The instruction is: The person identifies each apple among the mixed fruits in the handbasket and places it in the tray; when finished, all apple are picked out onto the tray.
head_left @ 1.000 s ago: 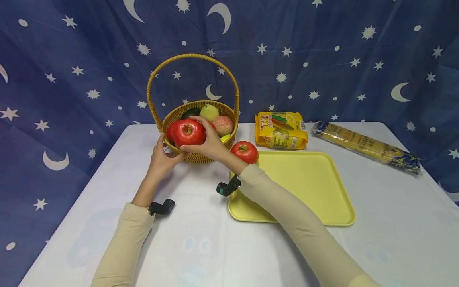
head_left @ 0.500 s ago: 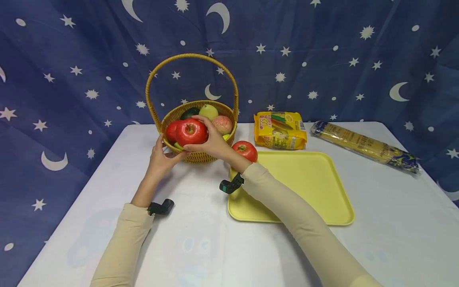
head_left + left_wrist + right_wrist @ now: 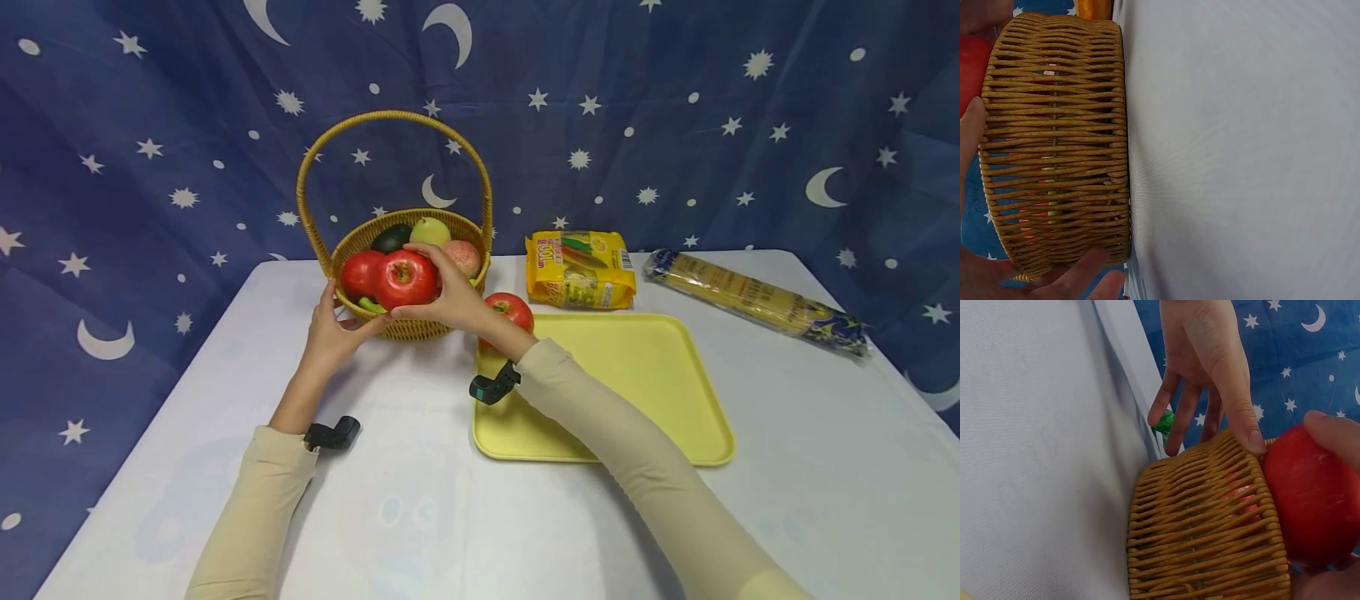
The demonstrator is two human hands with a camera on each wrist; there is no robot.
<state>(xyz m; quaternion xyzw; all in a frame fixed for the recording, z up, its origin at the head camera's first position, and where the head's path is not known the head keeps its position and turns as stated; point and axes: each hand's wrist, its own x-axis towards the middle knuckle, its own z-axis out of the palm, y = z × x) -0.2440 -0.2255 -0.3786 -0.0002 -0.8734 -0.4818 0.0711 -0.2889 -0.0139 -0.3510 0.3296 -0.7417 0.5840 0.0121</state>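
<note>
My right hand (image 3: 459, 302) grips a big red apple (image 3: 405, 282) from the right side, thumb below and fingers over the top, at the front rim of a wicker basket (image 3: 416, 331). My left hand (image 3: 330, 340) steadies the basket's left side. Its thumb touches the rim, while the fingers (image 3: 1175, 419) extend fairly straight along the wall. Inside the basket lie another red fruit (image 3: 360, 275), a dark green fruit (image 3: 392, 239), a pear (image 3: 431, 230), a peach (image 3: 463, 258) and something green (image 3: 371, 305). The held apple hides part of the contents.
On the yellow tray's (image 3: 622, 383) back left corner sits another red apple (image 3: 510, 308), partly behind my right forearm. A yellow snack package (image 3: 581, 271) stands behind the tray. Long noodles in a wrapper (image 3: 757, 300) lie at the back right. The basket's tall handle (image 3: 393, 113) arches overhead.
The red apple in my right hand has shifted slightly right and down against the basket, showing more of the red fruit and green thing beside it. My left hand stays at the basket.
</note>
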